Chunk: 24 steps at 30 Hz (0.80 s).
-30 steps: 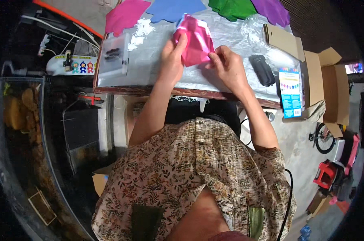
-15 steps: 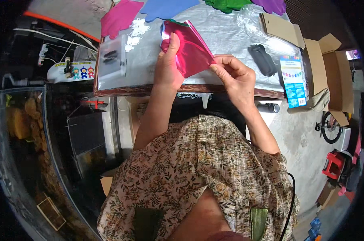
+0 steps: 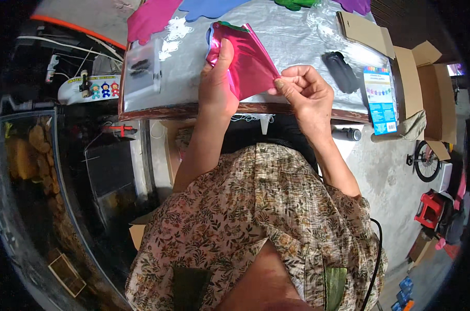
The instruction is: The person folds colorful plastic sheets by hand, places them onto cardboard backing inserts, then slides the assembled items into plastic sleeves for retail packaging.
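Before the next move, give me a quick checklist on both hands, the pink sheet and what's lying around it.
1. Left hand gripping the shiny pink sheet: ok, thumb on top.
2. Right hand pinching the sheet's right corner: ok.
3. Number of layers in the grip: cannot tell; blue and green show along the far edge.
4. White strings apart from both hands: ok, they lie to the left.
5. Black tray-like object apart from the right hand: ok, off to its right.
6. Blue-and-white package fully on the table: not ok, its lower end sticks out past the front edge.
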### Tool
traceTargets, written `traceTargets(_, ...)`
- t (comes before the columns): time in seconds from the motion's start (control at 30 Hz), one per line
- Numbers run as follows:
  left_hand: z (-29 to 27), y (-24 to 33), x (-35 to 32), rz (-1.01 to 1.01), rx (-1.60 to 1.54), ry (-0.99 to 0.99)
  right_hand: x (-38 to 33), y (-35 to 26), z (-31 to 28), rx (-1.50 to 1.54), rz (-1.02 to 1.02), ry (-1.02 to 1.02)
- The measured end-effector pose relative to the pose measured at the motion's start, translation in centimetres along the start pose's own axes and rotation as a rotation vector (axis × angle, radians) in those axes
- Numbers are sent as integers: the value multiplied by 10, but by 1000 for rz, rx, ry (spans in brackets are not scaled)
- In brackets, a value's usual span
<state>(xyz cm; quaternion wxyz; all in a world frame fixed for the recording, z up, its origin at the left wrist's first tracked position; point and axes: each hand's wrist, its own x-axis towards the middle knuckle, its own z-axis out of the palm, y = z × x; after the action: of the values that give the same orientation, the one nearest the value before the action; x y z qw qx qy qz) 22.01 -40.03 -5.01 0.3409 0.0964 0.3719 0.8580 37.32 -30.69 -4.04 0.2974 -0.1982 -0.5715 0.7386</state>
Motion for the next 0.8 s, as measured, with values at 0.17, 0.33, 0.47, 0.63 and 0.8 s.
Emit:
traceTargets(0.17, 4, -4, -5, 66, 85, 36, 7, -8, -1, -230, -85, 31)
traceTargets(0.33, -3, -5, -8, -16, 84, -28, 29, -24, 0, -309, -23, -33)
traceTargets(0.47, -2, -7, -13, -50, 100, -77, 36, -24, -12, -215, 165, -129)
traceTargets(0.63, 2, -6, -18, -72, 96, -149, 37, -16, -14, -145, 168, -137)
traceTargets(0.8, 8, -15, -22, -18, 122, -17, 28, -15, 2, -321, -4, -5)
